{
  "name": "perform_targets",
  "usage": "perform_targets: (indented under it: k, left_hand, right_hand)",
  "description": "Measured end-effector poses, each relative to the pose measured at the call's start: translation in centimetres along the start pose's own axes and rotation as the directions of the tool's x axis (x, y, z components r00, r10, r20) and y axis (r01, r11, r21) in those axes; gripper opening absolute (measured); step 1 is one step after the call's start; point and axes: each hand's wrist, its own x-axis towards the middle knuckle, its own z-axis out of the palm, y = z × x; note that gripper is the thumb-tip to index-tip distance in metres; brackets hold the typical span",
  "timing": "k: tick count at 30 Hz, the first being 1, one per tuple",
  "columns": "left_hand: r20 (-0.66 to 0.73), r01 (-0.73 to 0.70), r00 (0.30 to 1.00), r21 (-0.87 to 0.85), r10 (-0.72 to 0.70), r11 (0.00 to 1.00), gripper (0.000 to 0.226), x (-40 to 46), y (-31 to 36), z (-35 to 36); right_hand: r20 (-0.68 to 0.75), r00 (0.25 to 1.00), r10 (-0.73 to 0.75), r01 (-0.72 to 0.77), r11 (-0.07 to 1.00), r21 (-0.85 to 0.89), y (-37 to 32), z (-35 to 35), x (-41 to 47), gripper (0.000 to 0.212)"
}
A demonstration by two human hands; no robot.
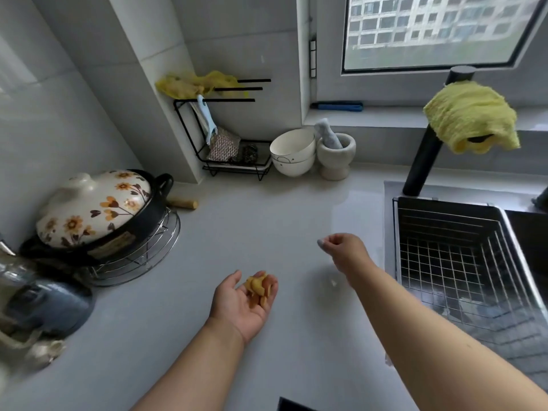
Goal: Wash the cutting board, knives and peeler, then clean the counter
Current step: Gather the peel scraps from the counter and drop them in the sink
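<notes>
We are clearing scraps off the counter point(237, 226), the sink point(462, 262) close on our right. Our left hand point(243, 301) lies palm up, fingers relaxed, cupping yellow peelings point(258, 287); we should keep it level. Our right hand point(345, 250) pinches a small pale scrap point(321, 243); drop it onto the pile.

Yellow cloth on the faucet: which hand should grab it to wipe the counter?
Probably right. The right hand is nearer the yellow cloth and sink, though its fingers pinch something small. The left hand is cupped full of peel scraps.
</notes>
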Motion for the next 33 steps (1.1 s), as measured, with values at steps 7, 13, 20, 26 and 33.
perform_targets:
  k: [7, 13, 20, 26, 33]
  left_hand:
    - [0.034, 0.072, 0.996, 0.129, -0.077, 0.989, 0.047, 0.5, -2.3, 3.1]
    - [0.141, 0.098, 0.981, 0.225, -0.132, 0.969, 0.056, -0.1, -3.2, 5.1]
    - [0.189, 0.109, 0.968, 0.277, -0.166, 0.955, 0.058, -0.6, -4.6, 6.9]
    - [0.214, 0.12, 0.958, 0.312, -0.192, 0.943, 0.057, -0.7, -6.4, 8.3]
    - [0.214, 0.127, 0.954, 0.346, -0.21, 0.929, 0.054, -0.6, -9.3, 10.1]
  right_hand:
    - [0.276, 0.96, -0.039, 0.034, 0.999, 0.023, -2.9, -0.1, -3.8, 0.011]
    - [0.305, 0.943, -0.136, 0.198, 0.963, -0.184, -3.4, -0.5, -4.3, 0.003]
    - [0.217, 0.973, -0.082, 0.111, 0.986, -0.123, -2.6, -3.7, -4.2, 0.012]
    - [0.174, 0.984, -0.04, 0.019, 0.992, 0.123, -1.5, -6.7, -4.3, 0.008]
    - [0.109, 0.993, 0.041, -0.069, 0.962, 0.263, 0.5, -11.3, -5.2, 0.01]
